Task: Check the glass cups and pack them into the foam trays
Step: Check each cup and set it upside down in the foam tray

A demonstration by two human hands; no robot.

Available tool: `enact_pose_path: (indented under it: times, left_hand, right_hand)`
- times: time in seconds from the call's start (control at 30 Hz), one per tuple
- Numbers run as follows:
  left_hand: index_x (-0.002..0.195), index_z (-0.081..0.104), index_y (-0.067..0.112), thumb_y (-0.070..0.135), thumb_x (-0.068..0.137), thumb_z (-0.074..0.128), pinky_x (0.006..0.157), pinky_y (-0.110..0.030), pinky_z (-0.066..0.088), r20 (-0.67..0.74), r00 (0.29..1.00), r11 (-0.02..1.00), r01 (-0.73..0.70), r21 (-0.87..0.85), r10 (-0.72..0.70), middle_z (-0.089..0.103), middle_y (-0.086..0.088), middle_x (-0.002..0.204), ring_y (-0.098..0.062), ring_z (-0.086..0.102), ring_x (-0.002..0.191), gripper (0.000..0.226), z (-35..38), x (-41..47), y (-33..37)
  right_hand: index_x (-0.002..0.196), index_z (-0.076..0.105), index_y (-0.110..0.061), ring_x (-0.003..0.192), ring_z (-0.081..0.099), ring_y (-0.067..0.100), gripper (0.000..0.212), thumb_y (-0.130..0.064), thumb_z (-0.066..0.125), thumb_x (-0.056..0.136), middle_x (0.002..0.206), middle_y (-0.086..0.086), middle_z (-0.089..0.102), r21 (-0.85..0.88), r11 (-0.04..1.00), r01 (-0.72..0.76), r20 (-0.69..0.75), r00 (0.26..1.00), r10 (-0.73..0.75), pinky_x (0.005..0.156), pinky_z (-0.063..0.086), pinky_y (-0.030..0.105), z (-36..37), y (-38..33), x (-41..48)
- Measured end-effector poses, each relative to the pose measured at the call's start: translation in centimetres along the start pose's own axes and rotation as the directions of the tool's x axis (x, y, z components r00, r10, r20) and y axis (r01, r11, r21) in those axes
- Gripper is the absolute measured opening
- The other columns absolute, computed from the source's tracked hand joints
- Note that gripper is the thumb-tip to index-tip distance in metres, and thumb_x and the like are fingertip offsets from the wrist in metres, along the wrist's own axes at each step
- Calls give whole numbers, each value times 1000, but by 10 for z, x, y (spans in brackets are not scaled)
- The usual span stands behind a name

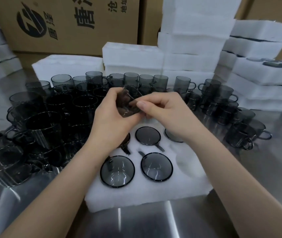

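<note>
I hold one smoky glass cup [128,107] up over the foam tray [136,194]. My left hand [112,117] curls its fingers round the cup from the 9 o'clock side. My right hand [164,109] pinches it from the 3 o'clock side with thumb and finger. I think I am looking it over for chips or marks.

The tray sits on the metal table [154,224], right in front of me. It seems to have six holes. Five packed cups [156,166] sit in it, two of them partly hidden under my wrists. The empty hole [186,162] is at 4 o'clock on the tray. So this tray is nearly full, and I think the cup in my hands goes there.

There is a lot left. Loose cups [51,117] crowd the table from 9 o'clock round to 2 o'clock. Stacks of foam trays [265,66] wait from 12 to 2 o'clock.
</note>
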State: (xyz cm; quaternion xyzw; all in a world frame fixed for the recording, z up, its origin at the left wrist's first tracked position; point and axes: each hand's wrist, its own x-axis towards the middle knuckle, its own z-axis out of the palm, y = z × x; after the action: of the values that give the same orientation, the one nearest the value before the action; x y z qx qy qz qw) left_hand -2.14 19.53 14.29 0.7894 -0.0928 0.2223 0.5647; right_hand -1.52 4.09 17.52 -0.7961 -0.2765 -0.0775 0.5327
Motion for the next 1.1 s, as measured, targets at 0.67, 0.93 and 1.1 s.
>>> enact_pose_path:
  times: [0.67,0.93,1.1]
  left_hand:
    - [121,57,27,17,63,89,88,-7,39,250,940,954,-271,127,233,62,13,113,4,56,103,67,6,-3,3]
    - [119,57,30,19,65,89,90,-10,43,233,951,979,-202,-23,202,64,16,111,2,58,106,64,2,-4,4]
    - [120,59,22,26,61,82,93,-29,52,176,978,985,-86,-151,112,67,8,111,-11,64,105,64,-1,-1,2]
  right_hand:
    - [71,53,-17,59,58,4,39,-45,80,69,61,-9,58,236,963,-130,-319,926,203,54,46,18,13,14,-7]
    - [82,65,-14,70,65,18,20,-32,60,89,82,9,68,605,755,-255,-14,944,331,58,54,30,-3,16,-5]
    - [119,61,-6,93,68,21,34,-11,58,86,109,11,69,708,664,-242,202,970,138,85,56,36,-9,20,-6]
